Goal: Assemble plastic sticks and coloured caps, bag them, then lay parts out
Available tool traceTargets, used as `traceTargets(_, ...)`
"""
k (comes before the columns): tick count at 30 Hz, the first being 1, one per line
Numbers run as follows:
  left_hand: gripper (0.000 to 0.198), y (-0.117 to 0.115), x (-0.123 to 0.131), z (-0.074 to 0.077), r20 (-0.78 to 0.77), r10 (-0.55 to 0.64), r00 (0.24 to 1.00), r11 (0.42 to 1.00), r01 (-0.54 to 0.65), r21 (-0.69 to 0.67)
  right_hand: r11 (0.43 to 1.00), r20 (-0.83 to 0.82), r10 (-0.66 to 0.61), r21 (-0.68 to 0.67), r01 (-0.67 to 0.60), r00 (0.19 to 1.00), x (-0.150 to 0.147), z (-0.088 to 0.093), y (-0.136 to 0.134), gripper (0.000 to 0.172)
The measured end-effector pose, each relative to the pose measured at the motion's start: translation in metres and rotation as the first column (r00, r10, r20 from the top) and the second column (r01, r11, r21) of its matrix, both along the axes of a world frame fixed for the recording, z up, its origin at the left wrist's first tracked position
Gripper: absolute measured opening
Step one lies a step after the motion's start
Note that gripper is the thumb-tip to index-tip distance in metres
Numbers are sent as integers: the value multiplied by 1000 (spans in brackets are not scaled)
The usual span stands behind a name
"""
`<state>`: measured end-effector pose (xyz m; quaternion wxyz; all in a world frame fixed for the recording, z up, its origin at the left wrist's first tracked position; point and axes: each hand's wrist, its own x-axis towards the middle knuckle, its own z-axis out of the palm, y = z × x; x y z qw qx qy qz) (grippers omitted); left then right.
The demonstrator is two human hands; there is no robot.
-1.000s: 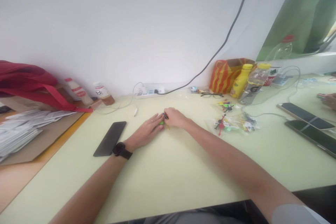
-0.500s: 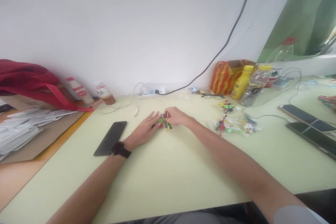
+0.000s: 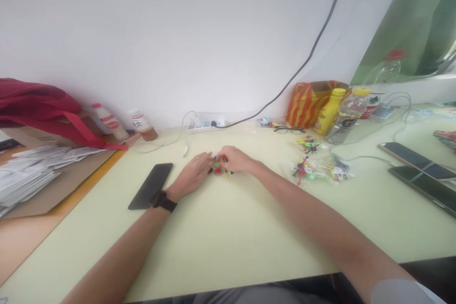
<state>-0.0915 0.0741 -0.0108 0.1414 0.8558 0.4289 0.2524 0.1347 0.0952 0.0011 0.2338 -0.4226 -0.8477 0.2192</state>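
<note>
A small cluster of coloured plastic pieces [image 3: 219, 168], green, red, yellow and dark, lies on the pale green table [image 3: 228, 232] between my two hands. My left hand [image 3: 192, 175], with a black watch on its wrist, has its fingers curled in against the pieces from the left. My right hand [image 3: 235, 159] is closed in a pinch on the same cluster from the right. The exact pieces under the fingertips are too small to name.
A black phone [image 3: 151, 192] lies left of my left hand. Clear bags of coloured toy parts [image 3: 315, 169] lie to the right, with bottles [image 3: 329, 110], a striped bag [image 3: 307, 100], glasses [image 3: 288, 129] and a power strip [image 3: 204, 126] by the wall. Two dark tablets [image 3: 422, 171] sit far right, and papers [image 3: 28, 173] and a red bag [image 3: 39, 109] far left.
My left hand's fingers went from stretched flat to curled against the pieces. More of the coloured cluster now shows between the hands. Both arms stayed where they were.
</note>
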Motion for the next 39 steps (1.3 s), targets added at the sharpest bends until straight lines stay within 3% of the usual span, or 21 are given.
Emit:
traceTargets(7,35,7,-1,-5,48,15,999,998,-18,56,990,-11,92,113,-90,996,-2,-4,-4,24)
traceTargets(11,37,6,-1,-5,63,14,998,999,-17,41,998,0,53,43,-53,999,2,-2,-2,25)
traceTargets(17,53,-5,2,1,7,-20,1000,1000,20,-22,993,41,-106,-48,107,994,14,-1,12,20)
traceTargets(21,61,-4,1,-10,-106,-112,988,993,107,-46,983,62,-127,-123,134,990,12,-3,11,16)
traceTargets(25,61,0,1,-16,-165,-116,979,992,106,-65,970,58,-142,-190,151,988,1,-6,4,16)
traceTargets(29,66,-6,4,-7,-235,-79,969,991,50,-127,957,31,-169,-234,172,985,-4,-4,1,23)
traceTargets(34,81,-13,3,8,-201,-58,978,985,23,-172,945,9,-186,-271,181,983,7,7,3,23)
traceTargets(39,93,-12,1,8,-128,-57,990,986,35,-162,941,-1,-196,-282,188,981,22,21,8,14)
